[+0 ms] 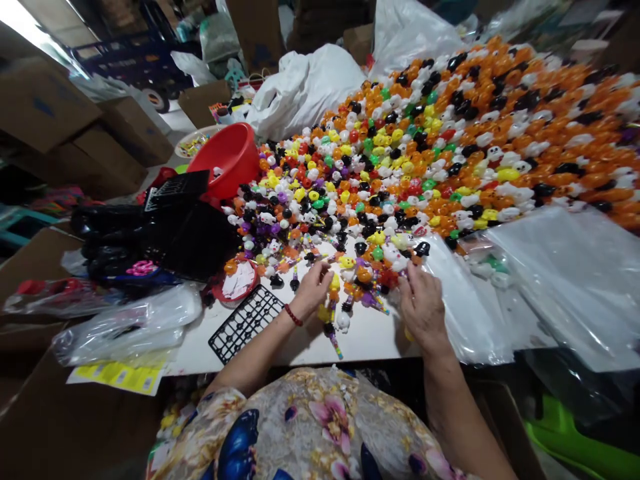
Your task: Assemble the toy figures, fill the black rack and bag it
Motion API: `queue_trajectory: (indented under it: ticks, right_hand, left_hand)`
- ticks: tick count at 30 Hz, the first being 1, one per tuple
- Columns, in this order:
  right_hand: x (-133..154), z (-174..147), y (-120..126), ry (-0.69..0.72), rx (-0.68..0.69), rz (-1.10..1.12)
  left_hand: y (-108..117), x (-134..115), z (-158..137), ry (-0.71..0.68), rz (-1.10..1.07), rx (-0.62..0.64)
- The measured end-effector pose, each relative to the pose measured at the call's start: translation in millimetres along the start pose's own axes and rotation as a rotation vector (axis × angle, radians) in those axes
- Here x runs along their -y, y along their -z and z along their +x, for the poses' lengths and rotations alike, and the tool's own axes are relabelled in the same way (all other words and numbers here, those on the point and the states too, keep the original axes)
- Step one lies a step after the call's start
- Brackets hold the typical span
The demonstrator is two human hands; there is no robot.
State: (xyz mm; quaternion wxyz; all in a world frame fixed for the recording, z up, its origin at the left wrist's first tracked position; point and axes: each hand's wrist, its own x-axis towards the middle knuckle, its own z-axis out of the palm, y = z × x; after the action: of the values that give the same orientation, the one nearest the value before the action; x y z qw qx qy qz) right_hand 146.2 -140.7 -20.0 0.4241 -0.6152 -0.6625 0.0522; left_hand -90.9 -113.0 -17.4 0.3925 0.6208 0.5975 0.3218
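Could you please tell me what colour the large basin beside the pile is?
The basin is red; the head view shows it best.

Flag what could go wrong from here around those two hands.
The heap of plastic figures reaches down almost to the left hand and right hand, so loose ones might roll in among the small pieces between them. The striped stick lies near the front edge of the table and could get knocked off. The clear bags lie close beside the right hand and might slide if brushed.
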Motion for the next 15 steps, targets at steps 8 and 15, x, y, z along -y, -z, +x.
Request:
queue_trajectory:
  ticks: [8,15]
  right_hand:
    - [8,-16,-24,0.206,0.035,-0.027]
    - [41,-32,-51,0.362,0.207,0.084]
  left_hand:
    - [31,21,56,0.012,0.680,-0.143]
    - [15,3,-3,-0.105,0.383,-0.020]
